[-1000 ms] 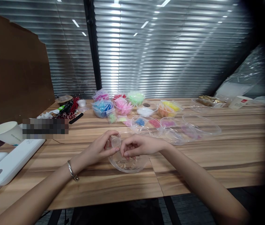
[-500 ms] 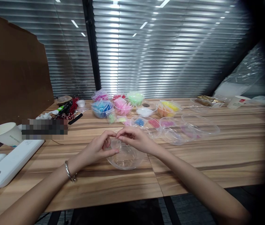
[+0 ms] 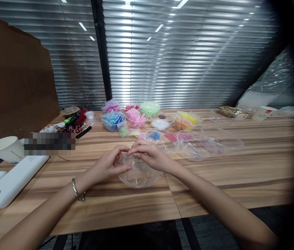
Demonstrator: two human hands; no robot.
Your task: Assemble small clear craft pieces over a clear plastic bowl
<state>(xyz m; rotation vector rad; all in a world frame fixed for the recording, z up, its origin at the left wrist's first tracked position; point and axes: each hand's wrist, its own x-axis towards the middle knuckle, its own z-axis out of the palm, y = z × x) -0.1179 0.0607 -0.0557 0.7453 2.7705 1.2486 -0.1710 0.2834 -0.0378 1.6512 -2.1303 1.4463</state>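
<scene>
Above a clear plastic bowl (image 3: 143, 181) on the wooden table, my two hands meet. Between the curled fingers and thumb of my left hand (image 3: 110, 163) is a small, thin, see-through roundish piece (image 3: 127, 160); its exact kind is hard to make out. My right hand (image 3: 150, 154) has its fingers bent together in a pinch at the upper edge of that piece, touching the left fingertips. Whether the right fingertips hold something tiny is hidden. The contents of the bowl are hard to see through the clear plastic.
Behind stand bowls of blue pieces (image 3: 112, 121), pink pieces (image 3: 136, 119) and orange and yellow pieces (image 3: 187, 120). Several clear containers (image 3: 195, 151) lie to the right. A white power bank (image 3: 14, 180) and a paper cup (image 3: 6, 149) are at the left, another paper cup (image 3: 263, 113) at the far right.
My right fingers have shifted slightly left and curled further over the top of the see-through piece. My left hand and the bowl have hardly moved.
</scene>
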